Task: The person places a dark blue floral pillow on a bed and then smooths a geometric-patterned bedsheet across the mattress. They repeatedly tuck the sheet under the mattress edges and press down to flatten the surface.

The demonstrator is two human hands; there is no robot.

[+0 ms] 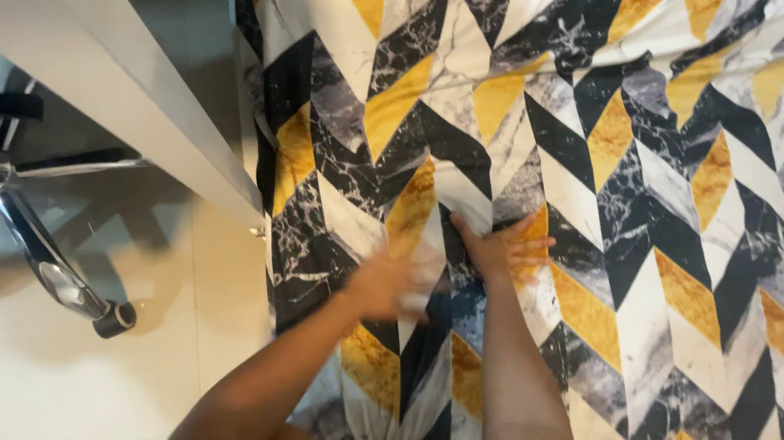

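Bedsheet (615,209) with a chevron print of black marble, white and mustard yellow fills most of the head view, spread from the near middle out to the far right and hanging down over the edge at its left side. It holds nothing; no container shows in this view.

Both bare arms come up from the near edge onto the cloth. The right hand (501,250) lies on the sheet near the middle, fingers curled into a raised fold of the fabric and pinching it. The left hand (391,283) sits just beside it, to the left and slightly nearer, also on the sheet, but it is blurred, so I cannot tell whether its fingers are closed on the cloth or loose.

Left of the sheet a pale grey tabletop (83,38) runs diagonally. Under it, on the cream tiled floor (38,375), stands an office chair's chrome base (44,255) with a black castor (114,319), and the chair's dark seat sits at the far left edge.
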